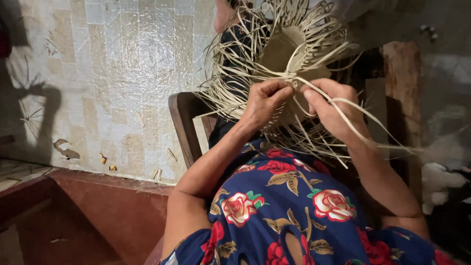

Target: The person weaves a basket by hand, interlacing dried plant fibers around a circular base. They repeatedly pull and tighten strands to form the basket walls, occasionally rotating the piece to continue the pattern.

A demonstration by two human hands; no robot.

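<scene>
Over on the left, a pale woven mat (113, 73) is catching the light, with small scraps of straw lying near its lower edge beside a reddish-brown floor (93, 216). Moving in, a dark wooden chair back (182, 125) is standing just behind the person's left forearm. The left hand (264, 100) is gripping the half-woven straw hat (282, 46), its fingers (280, 91) pinched together on the flat strips at the hat's lower rim. The hat is sitting raised above the lap, crown facing away, loose strips fanning out all around it. The blue dress with red roses (289, 206) is filling the bottom of the view. Just beside it, the right hand (331, 108) is working too, its fingers (314, 100) clamped on a long pale strip (373, 142) that is trailing off to the right, past a wooden post (402, 88).
</scene>
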